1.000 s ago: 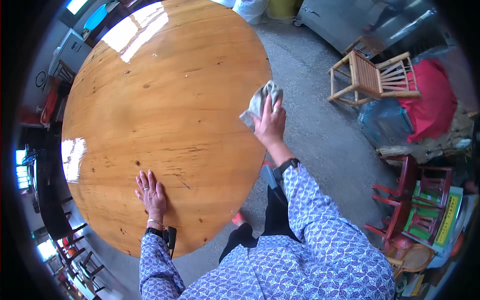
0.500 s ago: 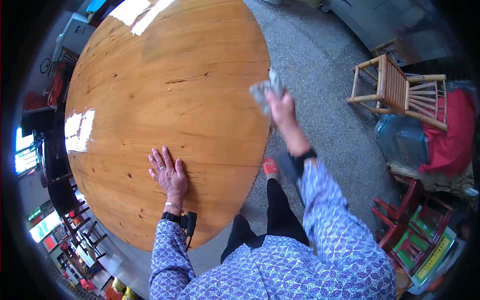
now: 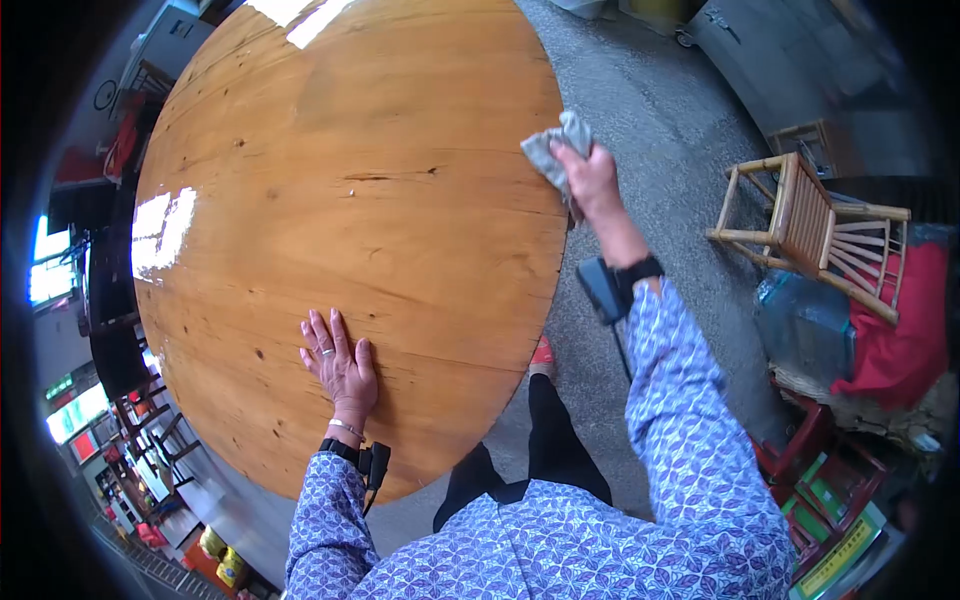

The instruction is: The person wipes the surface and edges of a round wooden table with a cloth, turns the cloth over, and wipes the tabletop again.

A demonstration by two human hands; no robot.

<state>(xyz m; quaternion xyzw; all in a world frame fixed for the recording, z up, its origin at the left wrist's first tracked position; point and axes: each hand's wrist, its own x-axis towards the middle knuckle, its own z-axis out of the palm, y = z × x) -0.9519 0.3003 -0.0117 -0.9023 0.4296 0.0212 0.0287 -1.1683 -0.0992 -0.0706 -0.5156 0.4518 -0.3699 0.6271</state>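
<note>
A large round wooden table (image 3: 430,260) with a glossy top fills the middle of the view. My left hand (image 3: 341,368) lies flat on its near part, fingers spread, holding nothing. At the table's right edge, my right hand (image 3: 590,180) grips a crumpled grey cloth (image 3: 560,146). The cloth lies over the rim, and part of it hangs beside the edge. A black device is strapped at each wrist.
A bamboo chair (image 3: 803,212) stands at the right, near a red cloth (image 3: 905,325) and a clear bluish box (image 3: 808,325). Small red chairs (image 3: 805,440) are at the lower right. Dark furniture (image 3: 112,345) lines the left. My legs are beside the table's near edge.
The view has shifted over the table. My right hand has moved with the cloth along the right rim, away from my body. My left hand remains flat on the tabletop.
</note>
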